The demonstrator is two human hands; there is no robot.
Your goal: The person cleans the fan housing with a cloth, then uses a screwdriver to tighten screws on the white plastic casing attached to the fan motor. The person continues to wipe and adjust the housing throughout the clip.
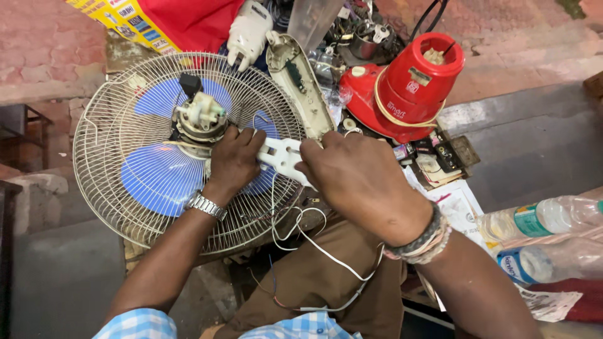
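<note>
A table fan lies face down, its round wire grille (107, 163) over blue blades (154, 179), with the bare motor (200, 119) exposed at the hub. My left hand (233, 158), with a metal watch on the wrist, rests on the grille beside the motor and grips a white plastic bracket (281, 157). My right hand (358, 179), with bead bracelets on the wrist, holds the same bracket from the other side. White and thin coloured wires (317, 248) trail from it over my lap. The fan's cream stand cover (300, 85) lies open just behind my hands.
A red mixer base (402, 88) stands at the right of the fan. Small parts and tools lie behind it. Papers (458, 207) and two clear plastic bottles (546, 216) lie at the right. A red and yellow bag (169, 22) sits at the top.
</note>
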